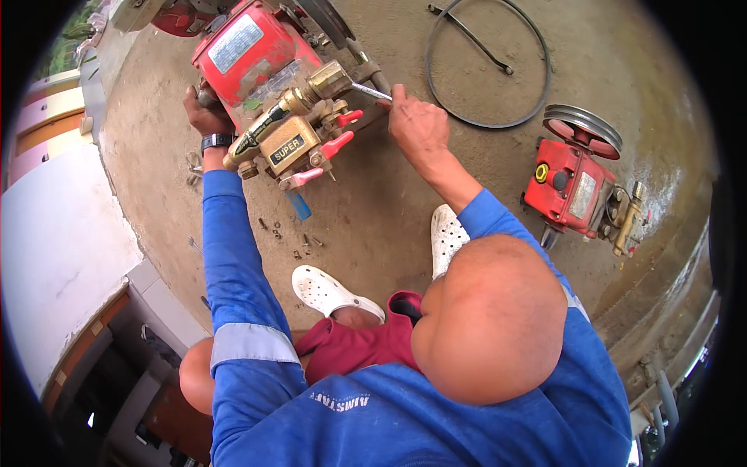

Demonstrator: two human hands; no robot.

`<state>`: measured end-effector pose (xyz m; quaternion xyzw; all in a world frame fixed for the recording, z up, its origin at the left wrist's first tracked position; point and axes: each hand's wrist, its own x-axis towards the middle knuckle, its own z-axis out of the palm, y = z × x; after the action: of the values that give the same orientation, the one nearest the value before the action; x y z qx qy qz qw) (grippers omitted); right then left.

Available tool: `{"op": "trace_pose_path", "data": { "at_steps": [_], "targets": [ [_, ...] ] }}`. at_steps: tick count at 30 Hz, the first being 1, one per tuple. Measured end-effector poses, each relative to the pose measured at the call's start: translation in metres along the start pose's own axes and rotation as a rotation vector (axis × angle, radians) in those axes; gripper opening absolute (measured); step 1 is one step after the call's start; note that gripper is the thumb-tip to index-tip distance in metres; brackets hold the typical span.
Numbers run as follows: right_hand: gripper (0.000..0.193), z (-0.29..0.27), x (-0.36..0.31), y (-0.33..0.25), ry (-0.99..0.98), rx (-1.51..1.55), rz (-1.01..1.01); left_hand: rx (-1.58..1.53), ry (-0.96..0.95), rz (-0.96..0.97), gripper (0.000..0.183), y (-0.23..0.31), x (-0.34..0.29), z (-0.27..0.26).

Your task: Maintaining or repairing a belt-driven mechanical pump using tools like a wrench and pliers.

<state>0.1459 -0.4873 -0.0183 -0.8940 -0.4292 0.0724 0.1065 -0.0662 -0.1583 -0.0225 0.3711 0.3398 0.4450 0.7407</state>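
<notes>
A red pump [263,58] with a brass air chamber [272,123] stands on the ground ahead of me. Red valve levers [336,145] stick out from its brass end. My right hand [418,124] is closed around a silver wrench [370,91], whose far end reaches the pump beside the brass hex fitting [328,79]. On the pump's left side, my left hand [208,115] curls at a dark rounded part [207,96]. Its fingertips are partly hidden, and I cannot make out what they grip. A blue piece [298,205] shows beneath the brass block.
Several bolts and nuts [306,240] lie on the ground before my white clogs [331,289]. A black belt [548,78] and a metal rod [471,37] lie beyond my right hand. Another red pump [562,187] with a pulley sits at right; a white ledge [66,233] is at left.
</notes>
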Motion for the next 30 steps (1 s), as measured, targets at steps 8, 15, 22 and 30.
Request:
{"op": "trace_pose_path", "data": {
  "at_steps": [8,15,22,30],
  "targets": [
    [0.029,-0.052,0.027,0.048,-0.113,0.241,-0.003,0.039,-0.011,-0.032,0.043,0.001,-0.003,0.005],
    [0.03,-0.064,0.098,0.08,-0.32,0.38,-0.271,0.107,0.04,0.02,0.041,0.004,-0.013,0.014],
    [0.034,-0.035,0.198,0.067,-0.673,0.152,-0.537,0.115,0.089,0.073,0.036,-0.002,-0.006,0.012],
    [0.036,-0.035,0.243,0.022,-1.006,0.034,-0.521,0.201,0.113,0.086,0.038,0.0,-0.018,0.022]
  ]
}}
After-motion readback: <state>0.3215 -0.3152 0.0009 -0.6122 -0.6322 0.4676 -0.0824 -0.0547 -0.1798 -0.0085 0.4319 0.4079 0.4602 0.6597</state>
